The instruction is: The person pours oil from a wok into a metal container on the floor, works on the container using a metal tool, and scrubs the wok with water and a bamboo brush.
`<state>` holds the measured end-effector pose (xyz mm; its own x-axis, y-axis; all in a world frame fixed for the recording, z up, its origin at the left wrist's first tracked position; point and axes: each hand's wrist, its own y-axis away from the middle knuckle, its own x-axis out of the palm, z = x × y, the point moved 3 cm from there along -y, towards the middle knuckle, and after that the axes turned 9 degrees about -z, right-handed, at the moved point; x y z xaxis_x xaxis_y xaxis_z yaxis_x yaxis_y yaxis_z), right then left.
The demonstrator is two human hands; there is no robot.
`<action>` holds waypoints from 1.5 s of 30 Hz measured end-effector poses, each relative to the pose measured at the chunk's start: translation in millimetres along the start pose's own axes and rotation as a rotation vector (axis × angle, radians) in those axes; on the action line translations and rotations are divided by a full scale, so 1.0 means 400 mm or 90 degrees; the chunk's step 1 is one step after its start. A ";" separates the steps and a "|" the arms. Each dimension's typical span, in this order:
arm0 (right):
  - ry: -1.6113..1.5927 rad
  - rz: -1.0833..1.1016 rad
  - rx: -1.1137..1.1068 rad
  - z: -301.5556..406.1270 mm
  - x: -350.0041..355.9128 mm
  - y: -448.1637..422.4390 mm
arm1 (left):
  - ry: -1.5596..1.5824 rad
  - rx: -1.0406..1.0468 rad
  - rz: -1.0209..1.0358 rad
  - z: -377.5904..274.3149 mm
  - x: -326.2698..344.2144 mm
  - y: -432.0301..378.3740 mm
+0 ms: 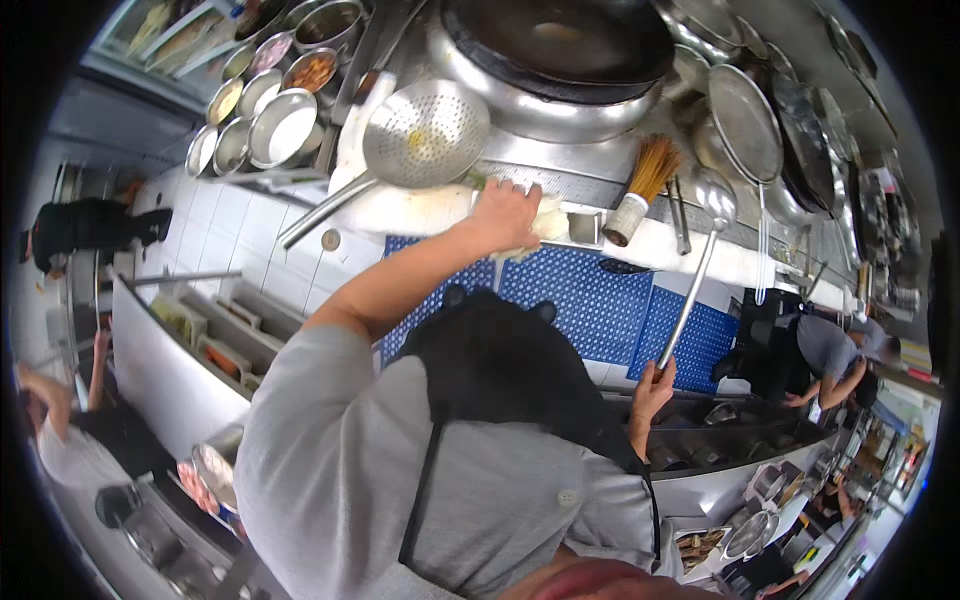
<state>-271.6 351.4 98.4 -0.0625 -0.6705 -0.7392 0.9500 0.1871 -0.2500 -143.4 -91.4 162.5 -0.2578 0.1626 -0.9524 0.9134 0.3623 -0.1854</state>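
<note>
My left hand (506,217) reaches forward to the front edge of the wok range and grips a pale, crumpled cloth (553,219). Part of the cloth hangs below my fingers. In my right hand (654,391) is the handle end of a long steel wok ladle (718,196), whose bowl points away from me towards the range. A large dark wok (559,45) sits on its burner ring beyond my left hand. To the left of that hand, a perforated steel strainer (426,135) rests with its handle sticking out over the edge.
A bamboo wok brush (643,191) stands by the range's front ledge. Steel seasoning pots (283,129) crowd the left, and a mesh skimmer (745,124) lies at the right. Blue perforated mats (577,307) cover the floor. Co-workers (821,345) stand at both sides.
</note>
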 end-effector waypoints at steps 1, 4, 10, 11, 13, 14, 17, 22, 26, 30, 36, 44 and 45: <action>-0.074 -0.003 -0.021 -0.006 0.022 0.015 | 0.021 -0.015 0.107 -0.005 0.023 -0.004; -0.334 0.060 0.134 0.177 0.099 -0.010 | -0.013 -0.007 0.029 -0.009 0.026 0.008; -0.402 0.125 0.091 0.523 0.167 -0.441 | 0.338 -0.124 -0.052 0.009 -0.044 -0.032; -0.437 0.152 0.072 0.595 0.175 -0.515 | 0.519 -0.239 -0.012 0.028 -0.068 -0.025; -0.475 0.185 0.013 0.701 0.209 -0.676 | 0.954 -0.345 -0.036 0.077 -0.106 0.005; -0.478 0.191 -0.024 0.746 0.231 -0.759 | 1.075 -0.375 -0.111 0.100 -0.132 0.032; -0.581 0.186 0.042 0.886 0.288 -0.968 | 1.175 -0.482 -0.280 0.225 -0.158 0.155; -0.659 0.228 0.115 1.063 0.458 -1.275 | 0.978 -0.674 -0.624 0.319 -0.266 0.299; -0.711 0.271 0.179 1.136 0.524 -1.448 | 0.270 -0.718 -0.293 0.412 -0.275 0.356; -1.020 0.473 0.237 1.205 0.591 -1.458 | -0.192 -0.396 -0.203 0.477 -0.214 0.483; -0.743 0.263 0.213 0.937 0.442 -1.391 | 0.176 -0.549 0.100 0.406 -0.292 0.348; -0.290 0.202 0.068 0.928 0.533 -1.390 | 1.005 -0.859 -0.206 0.260 -0.119 0.521; -0.256 0.248 0.023 0.939 0.572 -1.403 | 0.955 -0.865 -0.282 0.230 -0.088 0.542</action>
<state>-704.0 -176.5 304.3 0.4101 -0.7788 -0.4746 0.8899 0.4557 0.0211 92.7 -102.9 133.6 -0.9883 0.0955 0.1192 0.1496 0.7620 0.6301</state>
